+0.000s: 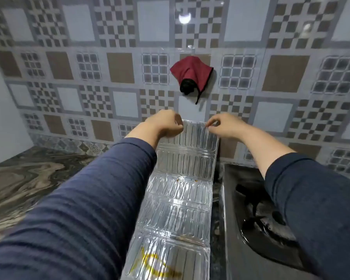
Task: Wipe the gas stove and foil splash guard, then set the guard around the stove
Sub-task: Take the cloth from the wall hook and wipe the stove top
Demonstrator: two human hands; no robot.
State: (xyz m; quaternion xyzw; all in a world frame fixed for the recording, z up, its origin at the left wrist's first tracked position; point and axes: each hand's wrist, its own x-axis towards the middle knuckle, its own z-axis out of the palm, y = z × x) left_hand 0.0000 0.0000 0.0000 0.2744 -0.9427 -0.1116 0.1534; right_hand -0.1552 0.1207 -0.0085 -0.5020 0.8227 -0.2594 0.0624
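The foil splash guard (178, 201) is a long ribbed silver sheet of several folded panels, stretched from the bottom of the view up to the tiled wall. It bears small brown specks and a yellow stain near its lower end. My left hand (165, 123) grips its far top left corner. My right hand (223, 125) pinches the far top right corner. The gas stove (249, 217) is dark and sits right of the guard, partly hidden by my right sleeve.
A maroon cloth (191, 74) with a black edge hangs on the patterned tile wall above my hands. A marbled stone counter (26, 178) spreads to the left of the guard.
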